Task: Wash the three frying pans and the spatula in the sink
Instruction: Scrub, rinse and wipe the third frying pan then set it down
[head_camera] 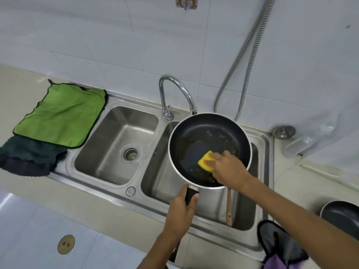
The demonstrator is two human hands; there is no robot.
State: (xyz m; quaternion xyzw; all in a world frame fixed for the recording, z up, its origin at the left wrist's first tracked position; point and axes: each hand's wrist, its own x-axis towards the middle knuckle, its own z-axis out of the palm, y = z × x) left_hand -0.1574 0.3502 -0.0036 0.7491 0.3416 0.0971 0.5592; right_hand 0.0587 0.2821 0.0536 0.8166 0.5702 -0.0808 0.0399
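Frying pan (206, 140) over right basin of sink (270, 171), handle pointing near, toward me. My left hand (180, 212) wraps the handle. My right hand (227, 167) grips sponge (206, 160), pressed on the pan's near-right floor. Residue lies far-left.

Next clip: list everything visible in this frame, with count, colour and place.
frying pan: one, black with a silver rim, held over the right basin
second pan: one, black, on the counter at the right edge, partly cut off
sponge: one, yellow, inside the held pan
wooden handle: one, light brown, in the right basin, probably the spatula
sink: one, steel, two basins
faucet: one, chrome, behind the basins
hose: one, metal, on the wall
green cloth: one, left counter
dark cloth: one, dark green, under the green one
grey cloth: one, bottom right
left hand: grips the pan's handle
right hand: holds the sponge
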